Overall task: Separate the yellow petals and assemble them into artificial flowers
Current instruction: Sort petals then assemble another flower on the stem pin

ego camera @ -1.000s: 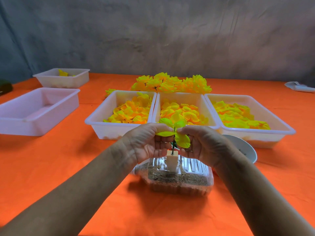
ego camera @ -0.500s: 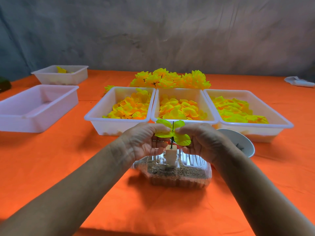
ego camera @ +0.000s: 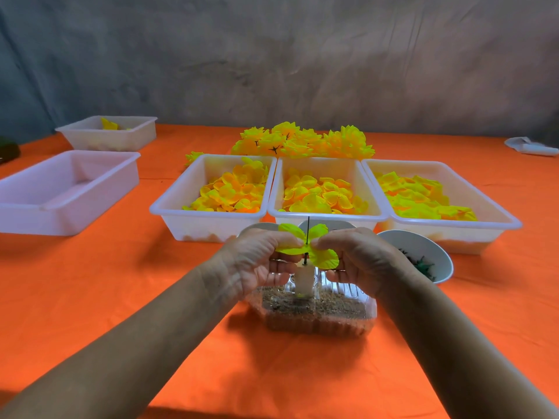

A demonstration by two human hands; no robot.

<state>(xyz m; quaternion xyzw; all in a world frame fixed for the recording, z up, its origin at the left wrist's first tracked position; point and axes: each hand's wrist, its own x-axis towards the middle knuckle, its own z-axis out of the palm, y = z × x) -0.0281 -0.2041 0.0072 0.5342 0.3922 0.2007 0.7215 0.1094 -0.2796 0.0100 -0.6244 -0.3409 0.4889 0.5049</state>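
Observation:
A yellow-green petal layer (ego camera: 321, 256) is threaded on a thin black pin (ego camera: 308, 228) that stands upright in a white block (ego camera: 303, 281). The block is set in a clear plastic box of sand (ego camera: 317, 316). My left hand (ego camera: 257, 261) pinches the petal layer from the left and my right hand (ego camera: 360, 258) pinches it from the right, fingertips meeting at the pin. Three white trays hold loose yellow petals: left (ego camera: 169, 207), middle (ego camera: 375, 211) and right (ego camera: 502, 220). Finished yellow flowers (ego camera: 302, 140) lie piled behind them.
A white bowl (ego camera: 435, 252) with small dark green pieces sits right of my right hand. Two more white trays stand at the left, the near one (ego camera: 60, 192), the far one (ego camera: 106, 137) with a yellow piece. A white object (ego camera: 529, 146) lies far right on the orange cloth.
Both hands have kept their pinch on the petal layer, and more of the pin now sticks up above it. The camera view has shifted slightly.

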